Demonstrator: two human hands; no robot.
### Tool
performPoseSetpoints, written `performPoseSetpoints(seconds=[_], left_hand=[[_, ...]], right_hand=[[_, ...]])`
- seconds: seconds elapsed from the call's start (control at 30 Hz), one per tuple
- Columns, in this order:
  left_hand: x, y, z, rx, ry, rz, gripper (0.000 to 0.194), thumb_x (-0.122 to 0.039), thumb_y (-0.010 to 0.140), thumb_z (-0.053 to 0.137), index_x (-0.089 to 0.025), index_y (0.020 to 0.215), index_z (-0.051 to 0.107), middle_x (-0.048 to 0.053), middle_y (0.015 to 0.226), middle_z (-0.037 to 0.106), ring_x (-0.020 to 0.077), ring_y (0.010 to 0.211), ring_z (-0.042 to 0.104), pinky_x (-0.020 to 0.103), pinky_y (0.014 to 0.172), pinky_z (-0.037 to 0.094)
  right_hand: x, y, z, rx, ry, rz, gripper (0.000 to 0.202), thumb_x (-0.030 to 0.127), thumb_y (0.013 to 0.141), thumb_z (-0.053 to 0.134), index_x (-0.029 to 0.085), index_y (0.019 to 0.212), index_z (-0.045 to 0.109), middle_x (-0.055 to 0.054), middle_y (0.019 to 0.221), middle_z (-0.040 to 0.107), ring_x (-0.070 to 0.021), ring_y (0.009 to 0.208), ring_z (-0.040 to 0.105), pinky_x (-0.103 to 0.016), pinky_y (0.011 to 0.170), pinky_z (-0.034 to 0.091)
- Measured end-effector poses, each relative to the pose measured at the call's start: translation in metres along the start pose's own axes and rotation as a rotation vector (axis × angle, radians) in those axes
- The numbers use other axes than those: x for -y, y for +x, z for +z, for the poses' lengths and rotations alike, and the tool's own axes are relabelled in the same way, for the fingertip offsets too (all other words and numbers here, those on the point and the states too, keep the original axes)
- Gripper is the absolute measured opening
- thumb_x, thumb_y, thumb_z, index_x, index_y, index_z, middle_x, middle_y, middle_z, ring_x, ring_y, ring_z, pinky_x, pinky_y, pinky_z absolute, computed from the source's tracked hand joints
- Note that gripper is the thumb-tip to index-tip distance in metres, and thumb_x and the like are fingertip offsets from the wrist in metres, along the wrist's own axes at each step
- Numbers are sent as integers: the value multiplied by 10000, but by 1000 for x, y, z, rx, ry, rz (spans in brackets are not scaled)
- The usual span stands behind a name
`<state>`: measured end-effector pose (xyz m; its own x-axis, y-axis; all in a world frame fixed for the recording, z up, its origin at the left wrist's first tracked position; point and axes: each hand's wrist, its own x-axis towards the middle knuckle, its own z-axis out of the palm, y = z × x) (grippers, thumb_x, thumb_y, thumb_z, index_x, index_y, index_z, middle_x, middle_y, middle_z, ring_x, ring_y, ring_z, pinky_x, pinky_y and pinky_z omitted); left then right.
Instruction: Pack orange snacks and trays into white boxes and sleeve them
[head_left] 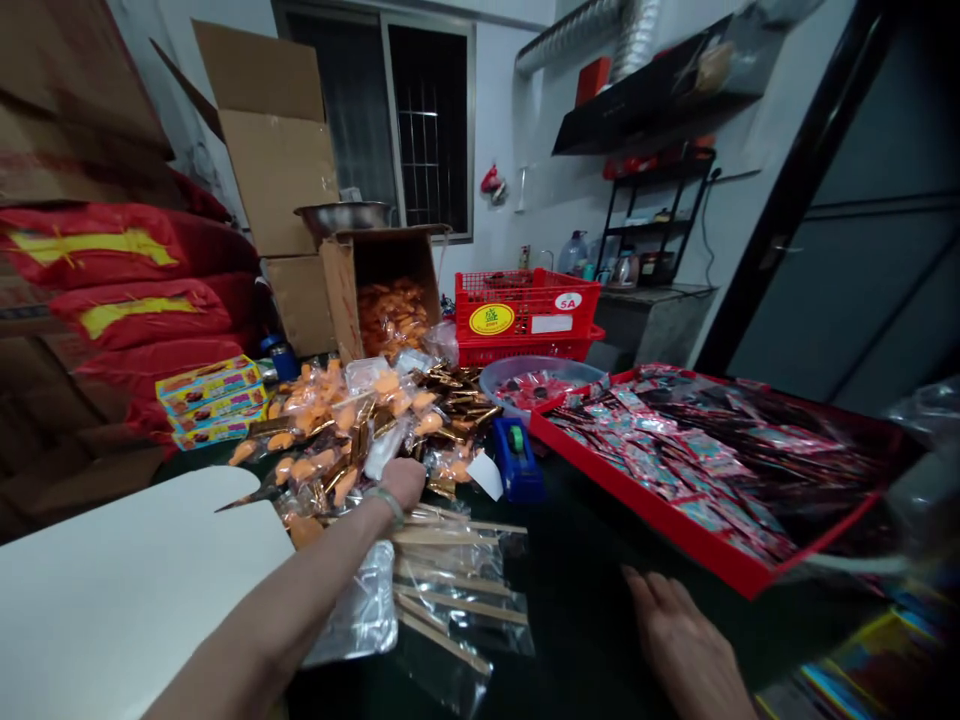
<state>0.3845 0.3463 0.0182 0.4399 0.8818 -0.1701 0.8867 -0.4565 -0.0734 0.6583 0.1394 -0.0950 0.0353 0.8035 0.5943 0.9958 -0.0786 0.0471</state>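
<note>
My left hand [405, 482] reaches into a heap of orange pieces in clear wrappers [311, 465] and brown-gold sachets [360, 430]. Its fingers are curled and mostly hidden from me; a crumpled clear plastic wrapper [385, 448] lies right at them. Below that wrist, several wooden sticks in clear bags [457, 580] lie beside a silvery clear pack [364, 605]. At the lower right, my right hand [679, 635] rests low over the dark tabletop [577, 590], fingers stretched out and holding nothing. Nearest to it is a red tray [652, 505] full of small pink-and-blue packets [675, 450].
A blue tape dispenser [517, 465] stands mid-table, before a translucent bowl [495, 375] and red crates [517, 350]. A white board [135, 590] covers the left. Small yellow boxes [214, 400], red sacks [142, 300] and an open carton [341, 300] stand behind.
</note>
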Motion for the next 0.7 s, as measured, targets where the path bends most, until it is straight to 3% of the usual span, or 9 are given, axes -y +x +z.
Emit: performPoseSetpoints(seconds=[0.13,0.23,0.37,0.43,0.53,0.6,0.7], left_hand=[[-5,7,-3,-10,-31,-50,243,-292,847,522,-118,1013,558,72,1022,584,185,916,571,399,808,477],[-7,-2,-19,-78,-112,-61,205,-241,855,503,-99,988,571,85,984,602,194,918,575,407,819,463],[-18,-41,-43,-204,-295,-8,312,-82,840,374,-138,1082,562,89,928,636,184,881,592,310,756,457],[-21,-72,-48,-173,-467,46,354,-81,830,325,-173,1046,590,37,814,647,126,724,600,212,624,454],[-12,-125,-48,8,-1060,2,309,-152,805,343,-127,915,631,14,648,596,84,481,507,159,414,370],[3,-160,-45,39,-1427,-61,268,-270,781,439,-122,899,629,24,701,597,76,458,472,155,370,341],[31,-206,-36,12,-1531,-46,385,-473,712,570,-117,848,622,40,726,602,79,487,453,148,368,333]], right_hand=[[-12,2,-1,-89,177,-7,274,118,763,391,186,914,609,-69,782,661,-185,693,627,-257,589,509],[5,21,-17,-108,467,175,225,256,781,451,189,908,624,-75,789,682,-192,668,641,-259,559,515],[74,75,-56,61,1152,424,282,414,780,502,166,835,625,-51,630,655,-154,467,575,-241,416,470],[118,99,-72,108,1380,443,271,413,764,534,163,826,619,-21,572,620,-127,406,521,-223,364,424],[180,116,-85,84,1534,278,167,313,765,544,172,816,617,-21,625,625,-130,486,552,-224,430,448],[216,114,-91,10,1506,148,126,223,776,503,181,798,619,-31,678,625,-137,563,569,-239,506,467],[260,101,-101,-33,1459,-43,220,118,766,422,189,773,630,-39,709,589,-150,666,575,-262,598,476]])
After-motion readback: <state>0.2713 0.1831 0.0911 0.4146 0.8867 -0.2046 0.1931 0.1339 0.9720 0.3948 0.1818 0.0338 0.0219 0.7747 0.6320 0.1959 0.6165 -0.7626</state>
